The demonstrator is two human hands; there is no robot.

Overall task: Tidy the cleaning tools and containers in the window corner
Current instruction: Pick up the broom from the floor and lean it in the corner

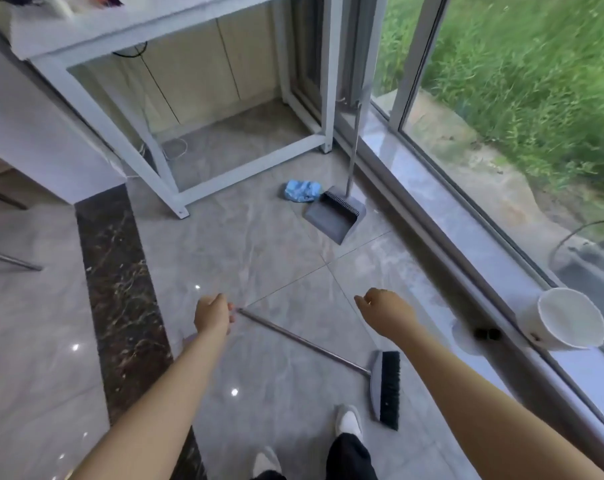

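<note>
White shoes [348, 421] and dark trouser legs sit at the six o'clock edge, on the tiled floor [266, 251]. Just above them, toward five o'clock, the broom [385, 389] lies flat, its black bristle head near the shoes and its thin metal handle running up toward ten o'clock.

The left hand [213, 317] has its fingers curled at the very tip of that handle; it looks like a pinch on the end, though the contact is too small to confirm. The right hand [385, 306] hangs loosely curled above the floor, holding nothing.

Further off at twelve o'clock the dustpan [333, 214] stands on the floor with its long handle leaning at the window frame, a crumpled blue cloth [302, 191] just beside it at its ten o'clock. At three o'clock a white bucket [567, 320] rests tilted on the window sill [432, 188].

I'd judge the broom light and stiff but head-heavy: lifted by the tip alone it would swing, so a grip nearer mid-handle should steady it. The cloth is soft; the bucket light, best taken by the rim.
</note>
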